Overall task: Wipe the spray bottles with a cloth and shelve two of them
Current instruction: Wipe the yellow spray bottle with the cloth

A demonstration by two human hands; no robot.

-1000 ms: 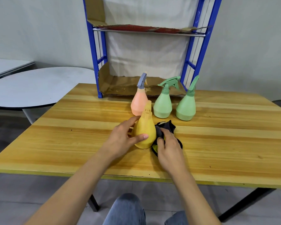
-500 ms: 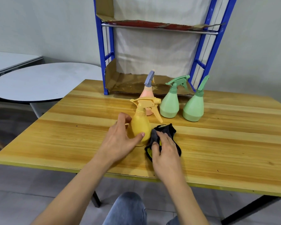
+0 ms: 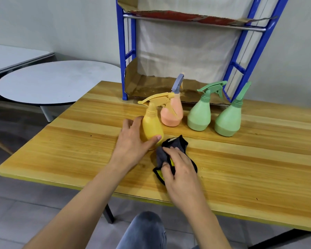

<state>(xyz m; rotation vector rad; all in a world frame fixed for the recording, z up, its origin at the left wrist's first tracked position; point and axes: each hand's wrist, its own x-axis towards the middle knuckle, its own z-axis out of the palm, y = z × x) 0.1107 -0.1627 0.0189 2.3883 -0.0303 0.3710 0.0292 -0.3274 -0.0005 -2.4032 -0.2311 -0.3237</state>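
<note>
The yellow bottle (image 3: pixel 152 126) stands upright near the middle of the counter (image 3: pixel 241 168). It has a matte, pear-shaped body and a yellow trigger head whose nozzle points left. The left grip (image 3: pixel 133 142) wraps its lower body, thumb across the front and fingers round the back. Just right of its base lies the cloth (image 3: pixel 176 143), dark grey with a yellow edge, bunched on the wood. The right grip (image 3: pixel 180 169) pinches a fold of it between thumb and fingers; whether the cloth touches the bottle cannot be told. Behind stands a row of three more: a pink bottle (image 3: pixel 172 114) with a grey head, just beyond the yellow one, then the left green bottle (image 3: pixel 198 115) and the right green bottle (image 3: pixel 227 121), all upright and apart from each other. At the counter's far edge rises a blue rack (image 3: pixel 119 51). Worn cardboard (image 3: pixel 151 87) lines its lower shelf, another sheet with red print lies on the upper one, and pale fabric hangs behind. The counter is yellow-toned plank wood on dark legs. A grey round table (image 3: pixel 52 81) sits to the left, against a pale wall and over a grey tiled floor.
</note>
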